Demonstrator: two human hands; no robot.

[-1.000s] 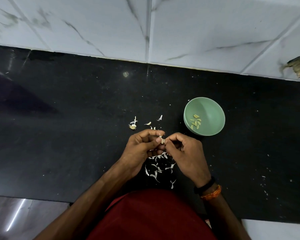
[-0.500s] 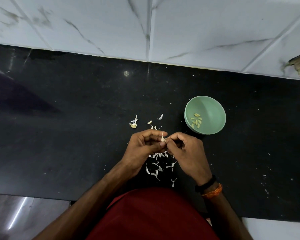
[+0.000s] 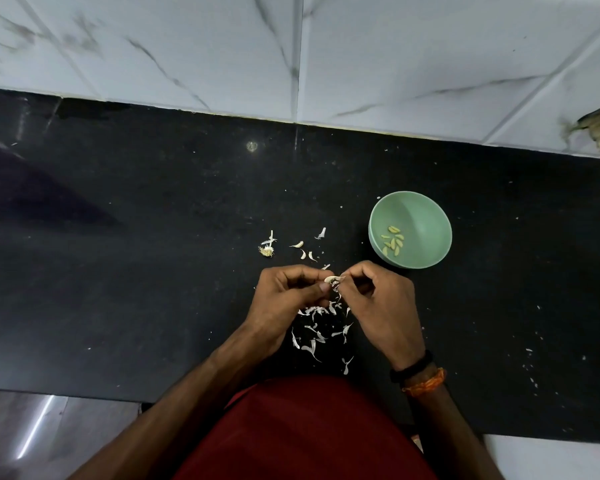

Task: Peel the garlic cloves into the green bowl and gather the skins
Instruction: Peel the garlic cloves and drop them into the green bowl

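Your left hand (image 3: 288,296) and right hand (image 3: 378,299) both pinch one garlic clove (image 3: 333,279) between curled fingertips, above the black worktop (image 3: 153,271). The clove lies roughly level, long axis running left to right between the hands. The green bowl (image 3: 426,216) sits just beyond your right hand, holding several peeled cloves (image 3: 392,244). Loose skins (image 3: 317,336) lie scattered below and beyond your hands.

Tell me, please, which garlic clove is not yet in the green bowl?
The garlic clove pinched between the left hand and right hand; the others lie peeled inside the green bowl.
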